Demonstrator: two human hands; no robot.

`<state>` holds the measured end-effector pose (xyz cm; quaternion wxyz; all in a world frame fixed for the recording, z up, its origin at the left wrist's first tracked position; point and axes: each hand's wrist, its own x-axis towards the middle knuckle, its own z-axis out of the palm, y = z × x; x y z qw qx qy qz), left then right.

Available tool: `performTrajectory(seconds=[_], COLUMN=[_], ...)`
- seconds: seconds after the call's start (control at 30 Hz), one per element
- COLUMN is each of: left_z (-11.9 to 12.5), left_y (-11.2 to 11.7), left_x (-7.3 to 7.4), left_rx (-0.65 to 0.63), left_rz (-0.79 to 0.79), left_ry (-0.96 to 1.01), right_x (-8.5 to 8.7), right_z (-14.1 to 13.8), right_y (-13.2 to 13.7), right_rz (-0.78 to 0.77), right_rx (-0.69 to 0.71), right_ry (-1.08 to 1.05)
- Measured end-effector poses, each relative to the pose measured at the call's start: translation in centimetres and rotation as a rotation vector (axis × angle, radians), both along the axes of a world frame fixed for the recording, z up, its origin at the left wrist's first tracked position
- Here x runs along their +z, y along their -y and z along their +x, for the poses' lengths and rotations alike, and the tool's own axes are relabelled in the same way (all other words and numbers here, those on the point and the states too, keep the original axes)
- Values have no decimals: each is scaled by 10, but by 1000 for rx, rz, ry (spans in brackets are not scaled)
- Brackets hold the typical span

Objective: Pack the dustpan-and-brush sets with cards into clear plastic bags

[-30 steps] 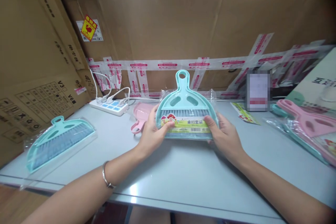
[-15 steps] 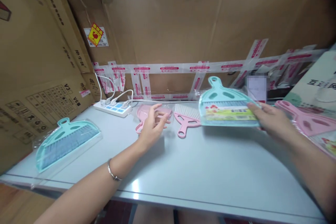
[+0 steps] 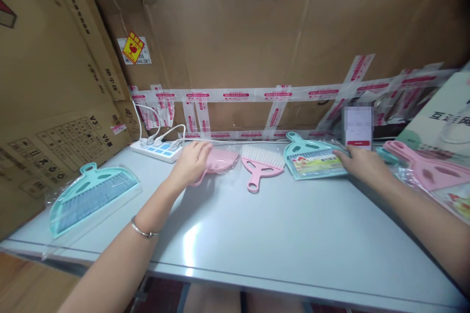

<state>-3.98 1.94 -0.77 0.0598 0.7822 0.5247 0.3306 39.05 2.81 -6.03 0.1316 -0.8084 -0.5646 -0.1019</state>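
Brown cardboard (image 3: 235,34) is walling off the back of a pale, glossy worktop (image 3: 257,239), which is catching a streak of light near its front edge. On it, the left hand (image 3: 191,162) is reaching over the near left part of a pink dustpan (image 3: 220,159), its fingers together and bent downward; the thumb is staying out of sight, so I cannot tell whether it is gripping. Clear film is covering the pan, and a silver bracelet (image 3: 143,231) is circling the wrist. The right hand (image 3: 367,168) is grasping the right edge of a teal set (image 3: 312,160), its thumb pressing on top while the other fingertips are hiding. That set is sitting on the worktop, its handle pointing toward the cardboard. Between the hands, a pink brush (image 3: 262,166) is lying with its white bristles facing away and its handle pointing toward the person. Just behind the left hand, a white power strip (image 3: 157,150) is holding several plugs. Behind the right hand, a phone (image 3: 358,124) is standing upright. Farther out, a bagged teal pan (image 3: 91,195) is resting at the left, beside a tall box (image 3: 47,83), and a pink set (image 3: 436,171) is lying at the right. Wood flooring (image 3: 33,279) is showing at lower left.
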Motion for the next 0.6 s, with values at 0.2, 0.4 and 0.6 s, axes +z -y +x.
performTrajectory(seconds=[0.2, 0.4, 0.6], left_z=[-1, -2, 0], left_y=[5, -2, 5], left_x=[-3, -8, 7], left_rx=[-214, -229, -44], left_rz=[-213, -92, 388], left_ry=[-309, -389, 1], right_x=[-13, -16, -4], right_z=[-5, -4, -22], right_y=[9, 13, 16], right_rz=[64, 122, 496], right_rx=[139, 146, 216], right_ry=[163, 202, 98])
